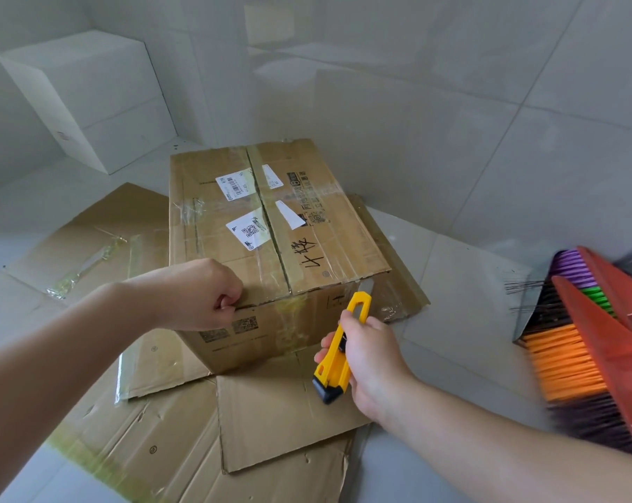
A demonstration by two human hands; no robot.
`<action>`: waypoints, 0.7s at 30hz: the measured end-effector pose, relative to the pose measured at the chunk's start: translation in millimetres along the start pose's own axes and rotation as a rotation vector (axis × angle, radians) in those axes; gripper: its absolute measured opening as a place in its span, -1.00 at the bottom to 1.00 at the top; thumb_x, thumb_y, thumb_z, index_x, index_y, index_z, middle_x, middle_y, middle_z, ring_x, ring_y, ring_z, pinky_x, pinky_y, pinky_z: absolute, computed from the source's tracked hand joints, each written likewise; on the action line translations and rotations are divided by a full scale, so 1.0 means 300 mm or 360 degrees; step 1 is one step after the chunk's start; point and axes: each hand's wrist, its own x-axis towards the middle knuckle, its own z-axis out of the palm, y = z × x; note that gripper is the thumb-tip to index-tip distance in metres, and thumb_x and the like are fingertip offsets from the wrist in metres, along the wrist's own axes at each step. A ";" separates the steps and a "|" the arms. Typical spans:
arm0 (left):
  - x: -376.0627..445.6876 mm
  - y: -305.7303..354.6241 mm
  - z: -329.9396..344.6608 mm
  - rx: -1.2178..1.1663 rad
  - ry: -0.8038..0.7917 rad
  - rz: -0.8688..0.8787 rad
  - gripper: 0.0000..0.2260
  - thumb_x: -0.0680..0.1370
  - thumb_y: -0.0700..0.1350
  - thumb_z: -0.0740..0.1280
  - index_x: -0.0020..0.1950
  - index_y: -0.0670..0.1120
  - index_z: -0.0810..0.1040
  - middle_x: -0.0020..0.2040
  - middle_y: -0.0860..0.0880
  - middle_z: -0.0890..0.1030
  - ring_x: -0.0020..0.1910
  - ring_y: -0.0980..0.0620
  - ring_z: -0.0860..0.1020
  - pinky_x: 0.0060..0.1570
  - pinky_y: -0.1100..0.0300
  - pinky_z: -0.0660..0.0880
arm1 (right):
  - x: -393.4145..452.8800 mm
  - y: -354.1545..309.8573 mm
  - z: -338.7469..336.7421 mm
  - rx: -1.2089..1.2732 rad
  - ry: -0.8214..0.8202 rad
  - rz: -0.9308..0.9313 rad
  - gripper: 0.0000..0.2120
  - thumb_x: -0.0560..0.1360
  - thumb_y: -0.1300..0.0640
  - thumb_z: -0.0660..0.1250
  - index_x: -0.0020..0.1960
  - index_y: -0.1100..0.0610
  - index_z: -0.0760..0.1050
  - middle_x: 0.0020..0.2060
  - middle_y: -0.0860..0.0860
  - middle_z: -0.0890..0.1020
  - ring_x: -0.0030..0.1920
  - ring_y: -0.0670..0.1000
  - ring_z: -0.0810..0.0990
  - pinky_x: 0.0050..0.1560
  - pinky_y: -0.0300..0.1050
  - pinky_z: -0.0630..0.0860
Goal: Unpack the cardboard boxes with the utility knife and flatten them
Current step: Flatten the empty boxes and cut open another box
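One sealed box stands on flattened cardboard spread over the floor, near the wall corner. The left hand curls its fingers on the box's near top edge, steadying it. The right hand grips the yellow knife, blade pointing up at the box's near right corner. To do this well, I would keep the blade shallow, run it along the taped seam, and cut away from the bracing hand.
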 end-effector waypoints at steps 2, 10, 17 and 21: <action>0.004 0.014 0.005 0.0051 0.0035 0.0020 -0.84 0.45 -0.08 0.24 -0.32 -0.07 0.43 -0.33 0.04 0.45 -0.36 0.05 0.43 -0.32 0.18 0.48 | 0.007 -0.005 0.005 0.0058 0.0014 -0.0011 -0.81 0.64 0.05 0.15 -0.01 0.15 0.44 -0.39 0.08 0.60 -0.45 0.05 0.61 -0.26 -0.06 0.57; 0.017 0.054 -0.005 0.0028 0.0021 0.0021 -0.83 0.48 -0.09 0.24 -0.31 -0.07 0.40 -0.32 0.04 0.45 -0.37 0.06 0.39 -0.34 0.22 0.45 | 0.006 0.005 0.053 -0.0012 -0.0081 0.0038 -0.81 0.64 0.04 0.15 0.08 0.16 0.42 -0.36 0.09 0.61 -0.45 0.06 0.61 -0.16 0.02 0.58; 0.019 0.064 -0.006 0.0018 -0.0045 0.0020 -0.83 0.48 -0.08 0.23 -0.31 -0.07 0.39 -0.30 0.04 0.45 -0.33 0.04 0.43 -0.30 0.17 0.49 | -0.024 0.045 0.044 -0.0113 -0.0179 0.0077 -0.79 0.63 0.05 0.17 0.07 0.19 0.44 -0.40 0.08 0.57 -0.49 0.04 0.54 -0.36 -0.11 0.50; 0.021 0.067 -0.006 0.0006 -0.0037 0.0027 -0.82 0.48 -0.08 0.23 -0.33 -0.06 0.38 -0.31 0.04 0.45 -0.35 0.05 0.42 -0.30 0.17 0.49 | -0.003 0.030 0.052 -0.0097 -0.0198 0.0067 -0.80 0.63 0.05 0.17 0.07 0.18 0.43 -0.39 0.09 0.56 -0.48 0.04 0.53 -0.34 -0.10 0.49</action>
